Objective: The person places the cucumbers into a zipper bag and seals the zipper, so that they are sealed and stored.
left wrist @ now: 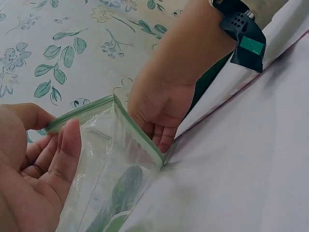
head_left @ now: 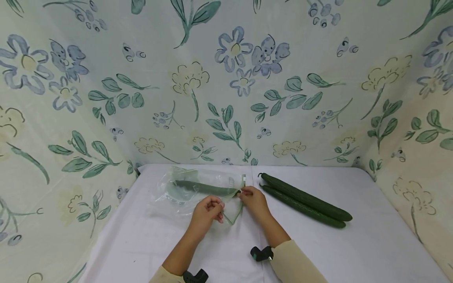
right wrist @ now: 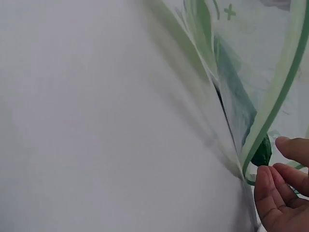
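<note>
A clear plastic zip bag [head_left: 161, 192] with a green-edged mouth lies on the table, a cucumber [head_left: 201, 187] lengthwise inside it. My left hand [head_left: 207, 212] pinches the near side of the mouth; in the left wrist view, thumb and fingers [left wrist: 71, 145] hold the green edge up and the mouth gapes. My right hand [head_left: 253, 200] is at the far side of the mouth, fingers bent. The right wrist view shows its fingertips [right wrist: 263, 179] right at the cucumber's dark end; I cannot tell if they grip it.
Two more cucumbers [head_left: 308, 194] lie side by side on the table to the right of my right hand. A white cloth [head_left: 131, 239] covers the table. Floral fabric [head_left: 233, 118] hangs behind it and at both sides. Each wrist wears a dark camera mount [head_left: 262, 254].
</note>
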Motion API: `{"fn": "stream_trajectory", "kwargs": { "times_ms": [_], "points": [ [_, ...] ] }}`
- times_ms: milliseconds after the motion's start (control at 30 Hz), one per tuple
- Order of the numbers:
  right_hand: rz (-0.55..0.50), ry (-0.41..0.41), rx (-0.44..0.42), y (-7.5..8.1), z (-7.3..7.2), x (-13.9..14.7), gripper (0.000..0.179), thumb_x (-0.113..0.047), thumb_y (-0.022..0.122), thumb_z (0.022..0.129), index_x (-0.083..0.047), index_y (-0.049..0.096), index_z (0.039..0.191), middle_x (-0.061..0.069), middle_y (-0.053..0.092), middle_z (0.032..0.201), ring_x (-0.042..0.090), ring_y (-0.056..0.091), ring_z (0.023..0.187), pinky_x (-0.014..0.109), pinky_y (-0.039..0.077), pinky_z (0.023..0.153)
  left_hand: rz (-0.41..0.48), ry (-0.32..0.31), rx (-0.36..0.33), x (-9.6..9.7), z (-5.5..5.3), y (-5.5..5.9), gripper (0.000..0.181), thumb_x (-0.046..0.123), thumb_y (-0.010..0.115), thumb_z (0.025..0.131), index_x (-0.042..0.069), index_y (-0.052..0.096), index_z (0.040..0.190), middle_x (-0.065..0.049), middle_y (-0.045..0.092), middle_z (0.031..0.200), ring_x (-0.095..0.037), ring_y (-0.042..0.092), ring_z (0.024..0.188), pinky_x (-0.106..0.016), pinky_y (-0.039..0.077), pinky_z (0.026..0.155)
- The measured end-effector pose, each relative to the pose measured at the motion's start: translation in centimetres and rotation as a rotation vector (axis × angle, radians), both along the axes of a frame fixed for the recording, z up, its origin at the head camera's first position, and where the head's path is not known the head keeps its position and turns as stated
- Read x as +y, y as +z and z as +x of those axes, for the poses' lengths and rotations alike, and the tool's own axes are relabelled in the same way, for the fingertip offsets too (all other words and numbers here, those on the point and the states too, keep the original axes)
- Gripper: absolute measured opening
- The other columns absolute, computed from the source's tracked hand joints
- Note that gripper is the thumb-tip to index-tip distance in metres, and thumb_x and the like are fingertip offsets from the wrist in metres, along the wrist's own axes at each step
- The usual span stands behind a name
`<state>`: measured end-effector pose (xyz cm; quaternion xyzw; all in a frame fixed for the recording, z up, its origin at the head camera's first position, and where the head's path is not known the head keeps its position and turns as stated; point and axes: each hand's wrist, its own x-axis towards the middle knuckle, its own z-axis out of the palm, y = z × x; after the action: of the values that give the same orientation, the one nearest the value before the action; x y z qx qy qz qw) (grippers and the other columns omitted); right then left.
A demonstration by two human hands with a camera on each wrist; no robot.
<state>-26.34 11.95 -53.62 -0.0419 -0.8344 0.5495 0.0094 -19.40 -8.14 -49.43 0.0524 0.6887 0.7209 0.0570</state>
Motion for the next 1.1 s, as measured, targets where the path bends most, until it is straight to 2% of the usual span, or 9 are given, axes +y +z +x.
{"fn": "stream_trajectory", "kwargs": {
  "times_ms": [133,367,600,767,900,1100],
  "points": [
    [-0.049,0.010,0.011,0.6,0.3,0.7,0.029,-0.019,0.075,0.091,-0.007,0.072,0.117,0.008,0.072,0.103,0.015,0.066,0.091,0.024,0.057,0.074,0.004,0.007,0.000,0.1,0.1,0.1,0.019,0.007,0.067,0.094,-0.006,0.058,0.105,-0.005,0.061,0.083,-0.014,0.061,0.064,-0.026,0.061,0.059],
    [-0.064,0.041,0.075,2.0,0.9,1.6,0.029,-0.016,0.077,0.090,-0.008,0.072,0.118,0.009,0.072,0.106,0.014,0.065,0.096,0.018,0.053,0.077,0.008,0.014,0.000,0.0,0.1,0.2,0.019,0.006,0.067,0.094,-0.006,0.059,0.105,-0.006,0.061,0.083,-0.014,0.061,0.065,-0.026,0.061,0.059],
    [-0.063,0.036,0.099,4.1,1.5,2.2,0.031,-0.021,0.075,0.093,-0.012,0.071,0.122,0.008,0.072,0.112,0.019,0.065,0.104,0.024,0.054,0.083,0.010,0.010,0.006,-0.1,0.2,0.4,0.018,0.007,0.066,0.095,-0.006,0.058,0.106,-0.006,0.062,0.085,-0.013,0.061,0.065,-0.026,0.062,0.059],
    [-0.109,0.046,0.124,5.5,2.3,3.0,0.035,-0.025,0.075,0.093,-0.011,0.069,0.125,0.010,0.070,0.117,0.018,0.065,0.107,0.023,0.055,0.089,0.010,0.009,0.010,-0.1,0.2,0.4,0.020,0.007,0.067,0.095,-0.006,0.058,0.106,-0.006,0.061,0.084,-0.012,0.061,0.065,-0.026,0.062,0.059],
    [-0.148,0.047,0.119,6.0,3.0,3.9,0.037,-0.030,0.074,0.094,-0.014,0.068,0.127,0.012,0.068,0.123,0.017,0.064,0.111,0.018,0.054,0.091,0.007,0.009,0.016,0.0,0.2,0.4,0.021,0.007,0.067,0.095,-0.007,0.058,0.107,-0.007,0.062,0.084,-0.012,0.061,0.065,-0.026,0.062,0.059],
    [-0.148,0.021,0.124,6.4,3.7,5.3,0.042,-0.033,0.073,0.094,-0.014,0.066,0.130,0.013,0.067,0.126,0.015,0.064,0.113,0.015,0.054,0.092,0.012,0.010,0.010,-0.1,0.2,0.3,0.020,0.007,0.068,0.095,-0.006,0.058,0.107,-0.006,0.062,0.084,-0.013,0.061,0.065,-0.026,0.062,0.059]
  ]
}}
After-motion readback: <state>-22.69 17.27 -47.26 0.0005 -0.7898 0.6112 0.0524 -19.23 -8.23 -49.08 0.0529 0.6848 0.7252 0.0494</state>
